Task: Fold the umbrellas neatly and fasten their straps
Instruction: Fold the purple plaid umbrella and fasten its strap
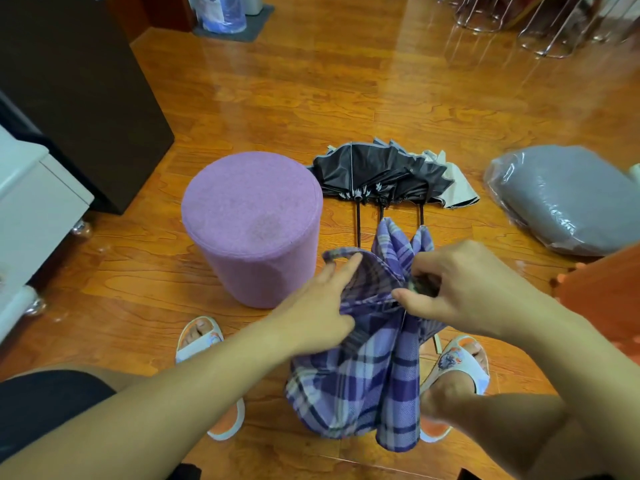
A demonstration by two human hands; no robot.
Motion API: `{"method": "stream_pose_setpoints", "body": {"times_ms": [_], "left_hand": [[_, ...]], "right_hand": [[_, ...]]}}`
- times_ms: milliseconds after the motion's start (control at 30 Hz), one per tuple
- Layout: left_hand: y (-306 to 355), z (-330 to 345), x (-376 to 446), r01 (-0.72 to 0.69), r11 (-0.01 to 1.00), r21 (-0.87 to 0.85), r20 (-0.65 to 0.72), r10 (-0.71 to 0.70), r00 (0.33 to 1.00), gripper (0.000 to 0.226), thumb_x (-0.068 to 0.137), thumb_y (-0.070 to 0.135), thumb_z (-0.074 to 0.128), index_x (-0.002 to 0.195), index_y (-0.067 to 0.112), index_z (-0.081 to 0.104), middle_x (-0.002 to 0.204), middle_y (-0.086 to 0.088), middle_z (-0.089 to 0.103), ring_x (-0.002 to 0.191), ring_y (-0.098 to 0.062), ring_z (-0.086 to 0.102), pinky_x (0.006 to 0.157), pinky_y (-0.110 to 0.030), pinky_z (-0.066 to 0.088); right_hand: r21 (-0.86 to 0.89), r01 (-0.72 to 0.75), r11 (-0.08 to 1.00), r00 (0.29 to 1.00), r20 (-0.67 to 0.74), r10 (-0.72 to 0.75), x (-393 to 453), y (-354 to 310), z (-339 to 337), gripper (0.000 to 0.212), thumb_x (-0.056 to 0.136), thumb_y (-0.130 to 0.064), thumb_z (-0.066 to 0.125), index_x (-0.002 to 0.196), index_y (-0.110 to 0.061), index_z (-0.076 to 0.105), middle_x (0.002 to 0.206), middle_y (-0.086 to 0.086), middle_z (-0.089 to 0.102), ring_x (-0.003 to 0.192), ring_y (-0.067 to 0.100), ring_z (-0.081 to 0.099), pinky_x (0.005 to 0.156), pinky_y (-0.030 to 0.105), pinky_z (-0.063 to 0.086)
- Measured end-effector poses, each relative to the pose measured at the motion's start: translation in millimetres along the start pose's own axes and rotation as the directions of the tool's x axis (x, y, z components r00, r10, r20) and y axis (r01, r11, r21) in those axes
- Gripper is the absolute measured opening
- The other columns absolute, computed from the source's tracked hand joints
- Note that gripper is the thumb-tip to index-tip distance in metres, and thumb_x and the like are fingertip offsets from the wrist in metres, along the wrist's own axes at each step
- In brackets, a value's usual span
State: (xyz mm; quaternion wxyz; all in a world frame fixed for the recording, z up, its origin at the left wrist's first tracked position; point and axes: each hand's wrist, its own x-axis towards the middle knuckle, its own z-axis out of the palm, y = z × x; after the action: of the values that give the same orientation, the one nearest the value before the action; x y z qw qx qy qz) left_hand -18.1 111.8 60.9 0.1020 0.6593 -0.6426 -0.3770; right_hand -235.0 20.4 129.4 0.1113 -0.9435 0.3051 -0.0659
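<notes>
Gathering the loose panels of the purple plaid umbrella (367, 372) looks to be the step in hand: the umbrella hangs between the person's knees, above the wooden floor (346, 98), its canopy still slack and uneven. The left hand (311, 313) lies against the cloth with the forefinger stretched out under a curled fold of fabric near the rim, fingers mostly straight and gripping nothing that can be seen. The right hand (460, 285) pinches the bunched cloth near the middle, thumb and fingers curled round it. Whether the strap is in that pinch cannot be told. Beyond, on the floor beside a pink round stool (252, 220), lie the black umbrellas (381, 174), collapsed but unfolded, well apart from the hands. The next move probably calls for laying each panel flat in one direction, then twisting the canopy tight before the strap can be wrapped and fastened.
</notes>
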Motion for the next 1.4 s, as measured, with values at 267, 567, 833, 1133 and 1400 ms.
{"method": "stream_pose_setpoints", "body": {"times_ms": [267,567,833,1133,1400], "left_hand": [[-19.7,-23.2,13.0,-0.166,0.932,0.322,-0.083,0.202,0.976,0.027,0.096,0.035,0.062,0.120,0.027,0.069,0.133,0.001,0.061,0.127,-0.023,0.053,0.108,-0.042,0.040],[12.4,-20.4,-23.1,-0.145,0.988,0.043,0.085,0.141,0.986,0.061,0.087,0.073,0.054,0.136,0.038,0.046,0.130,0.020,0.049,0.116,-0.002,0.052,0.100,-0.031,0.044],[10.4,-9.6,-22.4,-0.181,0.975,0.126,0.131,0.164,0.978,0.068,0.093,0.034,0.054,0.155,0.044,0.027,0.145,0.012,0.047,0.127,-0.013,0.050,0.097,-0.035,0.046],[-2.9,-18.8,-6.8,-0.009,0.985,-0.170,0.223,0.047,0.974,0.049,0.110,0.029,0.038,0.156,0.042,0.031,0.159,0.015,0.037,0.142,-0.008,0.041,0.113,-0.022,0.032],[-5.0,-24.4,-2.9,-0.082,0.987,-0.139,0.052,0.090,0.995,0.053,0.109,0.037,0.030,0.145,0.073,0.014,0.097,0.008,0.061,0.079,-0.020,0.051,0.081,-0.039,0.051]], "right_hand": [[0.108,0.158,0.982,0.983,0.077,-0.167,-1.8,-17.9,8.1,0.044,0.090,-0.058,0.057,0.072,-0.017,0.058,0.061,-0.007,0.046,0.055,0.015,0.043,0.053,0.036,0.039],[0.053,-0.051,0.997,0.999,0.001,0.051,2.1,-0.6,3.8,0.048,0.085,-0.063,0.054,0.062,-0.021,0.056,0.049,-0.006,0.046,0.045,0.008,0.041,0.046,0.025,0.026],[0.031,-0.116,0.993,0.993,-0.022,0.116,5.8,4.1,0.2,0.046,0.087,-0.057,0.059,0.058,-0.027,0.040,0.049,-0.004,0.042,0.047,0.013,0.038,0.047,0.031,0.028],[0.068,0.029,0.997,0.999,-0.041,-0.027,2.3,-0.9,1.5,0.043,0.086,-0.059,0.056,0.067,-0.021,0.059,0.053,-0.009,0.045,0.048,0.008,0.041,0.049,0.017,0.024],[0.075,0.066,0.995,0.996,-0.063,-0.061,0.1,-1.7,-3.4,0.045,0.089,-0.059,0.055,0.068,-0.019,0.057,0.055,-0.005,0.047,0.050,0.013,0.043,0.049,0.024,0.028]]}}
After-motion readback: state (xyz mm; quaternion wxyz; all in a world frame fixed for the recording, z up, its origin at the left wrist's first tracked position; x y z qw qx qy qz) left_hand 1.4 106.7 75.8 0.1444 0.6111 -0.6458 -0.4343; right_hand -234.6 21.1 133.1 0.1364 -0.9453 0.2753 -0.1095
